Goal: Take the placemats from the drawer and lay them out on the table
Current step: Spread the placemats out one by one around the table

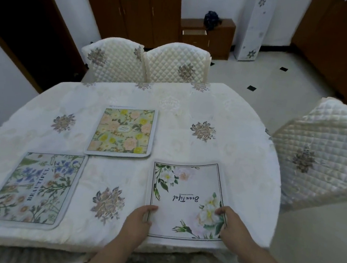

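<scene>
Three placemats lie on the table (170, 109) with its white embroidered cloth. A white one with pale flowers and the word "Beautiful" (186, 200) lies at the near edge, right of centre. My left hand (138, 220) grips its near left edge and my right hand (233, 226) grips its near right edge. A green-and-blue floral mat reading "BEAUTIFUL" (34, 187) lies flat at the near left. A mat with yellow and pink flowers (122, 132) lies flat in the middle, farther back.
Two quilted chairs (145, 63) stand side by side at the far edge, another quilted chair (321, 152) at the right. A low wooden cabinet with an open drawer (201, 35) stands against the far wall. A chair back shows at the bottom.
</scene>
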A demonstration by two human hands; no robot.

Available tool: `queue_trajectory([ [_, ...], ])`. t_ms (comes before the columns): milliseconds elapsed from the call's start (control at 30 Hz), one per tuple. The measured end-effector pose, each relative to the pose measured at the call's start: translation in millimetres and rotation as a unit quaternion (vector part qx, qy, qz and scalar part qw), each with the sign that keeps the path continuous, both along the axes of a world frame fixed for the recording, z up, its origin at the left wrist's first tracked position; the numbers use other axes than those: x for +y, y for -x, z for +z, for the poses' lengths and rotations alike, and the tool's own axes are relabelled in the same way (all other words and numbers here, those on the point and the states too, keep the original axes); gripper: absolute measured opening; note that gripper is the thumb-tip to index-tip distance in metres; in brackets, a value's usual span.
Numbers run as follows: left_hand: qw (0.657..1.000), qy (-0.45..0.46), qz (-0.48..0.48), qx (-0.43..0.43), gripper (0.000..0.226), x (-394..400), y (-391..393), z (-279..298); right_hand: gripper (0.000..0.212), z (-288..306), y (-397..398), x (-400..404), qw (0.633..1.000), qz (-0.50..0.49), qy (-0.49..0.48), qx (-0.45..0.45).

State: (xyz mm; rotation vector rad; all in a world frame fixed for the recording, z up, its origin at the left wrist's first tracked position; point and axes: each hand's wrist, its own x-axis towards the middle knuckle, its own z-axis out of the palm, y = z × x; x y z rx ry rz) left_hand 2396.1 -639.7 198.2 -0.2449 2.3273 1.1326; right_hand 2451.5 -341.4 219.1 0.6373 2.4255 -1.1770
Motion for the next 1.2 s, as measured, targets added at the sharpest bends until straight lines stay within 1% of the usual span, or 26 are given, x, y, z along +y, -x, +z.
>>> queue_trajectory([
  [167, 0.999, 0.012, 0.033, 0.021, 0.055, -9.8, 9.9, -2.2, 0.057, -20.1, 9.5, -3.3, 0.999, 0.044, 0.002, 0.005],
  [267, 0.998, 0.040, 0.042, 0.026, 0.058, -16.4, 14.8, -3.4, 0.064, -28.9, 10.0, -4.6, 0.999, 0.037, -0.010, 0.013],
  [400, 0.996, 0.087, 0.006, 0.038, 0.067, -18.1, 14.7, -6.0, 0.066, -39.5, 7.2, -2.7, 1.000, 0.005, -0.025, 0.015],
  [500, 0.992, 0.113, -0.010, 0.056, 0.068, -10.9, 19.3, -13.1, 0.065, -40.4, 11.3, -5.9, 0.998, -0.025, -0.034, 0.035],
  [633, 0.992, 0.119, 0.011, 0.051, 0.070, -8.7, 22.8, -23.0, 0.066, -44.5, 11.8, -11.7, 0.998, -0.023, -0.046, 0.029],
  [700, 0.990, 0.128, -0.002, 0.051, 0.070, -11.0, 19.5, -26.2, 0.066, -48.1, 10.4, -10.6, 0.998, -0.017, -0.051, 0.024],
  [767, 0.984, 0.165, -0.032, 0.056, 0.071, -10.6, 11.3, -28.4, 0.065, -49.1, 8.2, -10.3, 0.997, -0.005, -0.077, 0.017],
  [833, 0.967, 0.229, -0.098, 0.060, 0.076, -5.1, -0.5, -28.2, 0.062, -49.3, 4.4, -15.5, 0.988, 0.019, -0.154, 0.010],
  [900, 0.939, 0.278, -0.181, 0.088, 0.080, 7.3, -11.1, -27.0, 0.059, -50.9, 0.8, -27.3, 0.975, 0.076, -0.205, 0.035],
  [967, 0.918, 0.268, -0.262, 0.125, 0.076, 24.7, -17.7, -24.9, 0.062, -56.9, -1.3, -43.4, 0.960, 0.188, -0.201, 0.059],
  [1033, 0.898, 0.244, -0.336, 0.144, 0.068, 41.5, -23.3, -28.5, 0.069, -64.0, -4.8, -59.6, 0.940, 0.279, -0.188, 0.046],
  [1100, 0.892, 0.231, -0.368, 0.123, 0.063, 50.8, -28.6, -33.7, 0.074, -69.3, -10.8, -67.5, 0.927, 0.322, -0.190, 0.028],
  [1200, 0.886, 0.245, -0.377, 0.114, 0.061, 46.7, -34.0, -39.4, 0.073, -75.1, -21.1, -59.3, 0.914, 0.355, -0.195, 0.019],
])
